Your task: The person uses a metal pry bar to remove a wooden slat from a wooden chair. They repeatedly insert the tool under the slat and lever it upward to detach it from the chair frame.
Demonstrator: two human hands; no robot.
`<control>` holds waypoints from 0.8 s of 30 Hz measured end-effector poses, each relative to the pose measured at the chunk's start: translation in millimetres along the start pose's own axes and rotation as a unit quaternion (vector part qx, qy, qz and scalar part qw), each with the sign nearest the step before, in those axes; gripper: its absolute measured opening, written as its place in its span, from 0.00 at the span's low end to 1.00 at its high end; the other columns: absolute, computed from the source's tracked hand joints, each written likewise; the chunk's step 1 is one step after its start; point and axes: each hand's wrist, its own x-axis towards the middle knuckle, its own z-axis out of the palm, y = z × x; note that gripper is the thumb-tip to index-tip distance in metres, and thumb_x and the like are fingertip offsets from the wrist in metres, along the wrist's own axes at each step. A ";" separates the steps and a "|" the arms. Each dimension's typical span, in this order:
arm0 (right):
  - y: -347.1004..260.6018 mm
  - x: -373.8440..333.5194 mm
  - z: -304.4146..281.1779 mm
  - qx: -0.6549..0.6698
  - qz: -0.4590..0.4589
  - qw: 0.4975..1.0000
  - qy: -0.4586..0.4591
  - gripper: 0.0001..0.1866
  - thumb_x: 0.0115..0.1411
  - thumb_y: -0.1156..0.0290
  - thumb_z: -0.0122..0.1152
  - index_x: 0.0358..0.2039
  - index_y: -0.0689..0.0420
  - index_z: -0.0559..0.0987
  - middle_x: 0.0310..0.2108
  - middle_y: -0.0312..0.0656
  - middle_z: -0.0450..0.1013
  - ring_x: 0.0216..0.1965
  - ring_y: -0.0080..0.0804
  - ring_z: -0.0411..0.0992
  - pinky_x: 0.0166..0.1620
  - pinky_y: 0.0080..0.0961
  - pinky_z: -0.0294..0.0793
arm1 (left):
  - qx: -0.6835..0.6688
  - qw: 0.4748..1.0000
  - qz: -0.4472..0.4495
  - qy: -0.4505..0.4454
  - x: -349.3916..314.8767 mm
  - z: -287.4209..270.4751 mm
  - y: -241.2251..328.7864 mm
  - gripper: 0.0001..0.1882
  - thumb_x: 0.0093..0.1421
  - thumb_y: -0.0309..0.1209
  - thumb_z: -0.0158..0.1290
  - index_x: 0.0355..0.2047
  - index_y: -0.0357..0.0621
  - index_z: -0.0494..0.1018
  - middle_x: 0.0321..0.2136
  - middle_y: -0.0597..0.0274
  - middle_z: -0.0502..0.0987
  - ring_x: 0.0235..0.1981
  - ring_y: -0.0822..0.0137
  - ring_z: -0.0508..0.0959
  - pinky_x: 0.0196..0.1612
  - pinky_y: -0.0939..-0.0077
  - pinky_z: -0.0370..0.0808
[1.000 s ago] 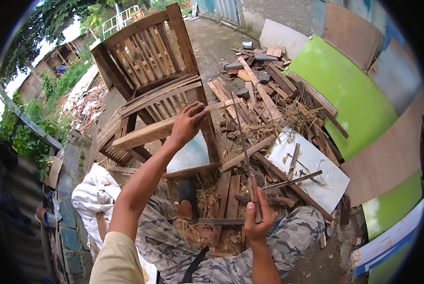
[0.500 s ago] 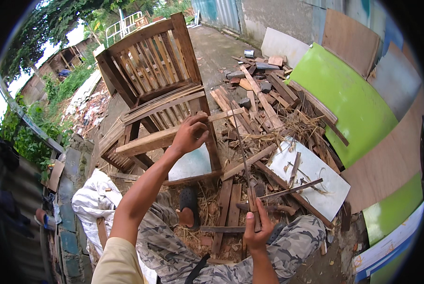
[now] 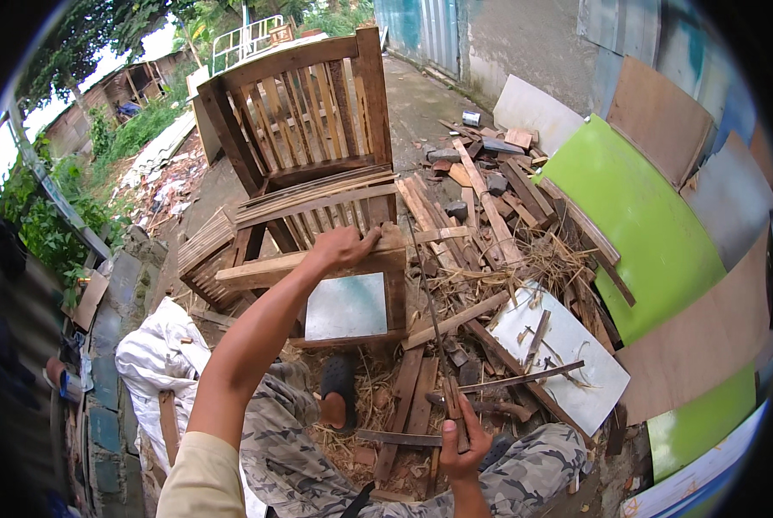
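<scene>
Ahead of me stands a wooden slatted chair [image 3: 296, 59]. My left hand [image 3: 345, 248] reaches across to it, with its fingers closed over the right end of the thick front rail [image 3: 270, 273]. Low on the right, my right hand [image 3: 466, 439] is wrapped round the wooden handle [image 3: 453, 414] of a long thin-bladed tool. The narrow dark blade [image 3: 430, 306] points up and away, and its upper part passes just right of the rail's end. What kind of tool it is, I cannot tell. A thin light strip of wood [image 3: 443, 234] sticks out beside the rail's end.
Broken wood and rubble [image 3: 499, 186] are heaped beyond the chair to the right, near a green panel [image 3: 633, 224]. A white board [image 3: 568, 380] lies closer, with sticks on it. White cloth [image 3: 158, 350] is at my left. Loose planks [image 3: 408, 397] lie between my feet.
My left hand has come down onto the rail's right end, its fingers now pressed against the wood. The right hand keeps the tool. The whole view has shifted slightly.
</scene>
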 end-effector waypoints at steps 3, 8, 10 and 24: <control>8.7 1.0 -0.4 -0.039 -0.033 0.999 0.012 0.23 0.60 0.72 0.61 0.55 0.69 0.77 0.35 0.52 0.82 0.29 0.26 0.80 0.33 0.21 0.77 | -0.054 0.996 -0.006 -0.064 -6.7 -11.6 29.2 0.57 0.58 0.78 0.33 0.24 0.24 0.79 0.30 0.32 0.80 0.38 0.41 0.82 0.45 0.49 0.75; 19.7 -10.6 1.9 -0.024 0.040 0.999 0.001 0.24 0.61 0.71 0.61 0.55 0.70 0.77 0.33 0.52 0.82 0.26 0.23 0.78 0.31 0.20 0.76 | -0.063 0.989 -0.018 -0.134 -5.9 -18.8 25.9 0.62 0.50 0.85 0.34 0.25 0.25 0.81 0.35 0.30 0.80 0.42 0.40 0.81 0.49 0.45 0.74; 18.9 -13.2 2.7 -0.036 0.057 0.998 0.001 0.24 0.61 0.70 0.60 0.55 0.71 0.76 0.32 0.51 0.82 0.26 0.23 0.77 0.31 0.20 0.75 | -0.057 0.986 -0.007 -0.154 -6.2 -21.6 26.8 0.63 0.49 0.86 0.34 0.35 0.25 0.81 0.43 0.28 0.78 0.51 0.39 0.78 0.54 0.46 0.73; -4.2 -1.0 19.0 -0.093 0.045 0.995 -0.013 0.25 0.65 0.68 0.56 0.60 0.69 0.72 0.28 0.40 0.76 0.21 0.19 0.68 0.24 0.18 0.66 | -0.116 0.963 0.029 -0.241 -4.1 -29.3 18.6 0.67 0.41 0.88 0.40 0.57 0.34 0.73 0.59 0.35 0.71 0.63 0.39 0.69 0.60 0.48 0.70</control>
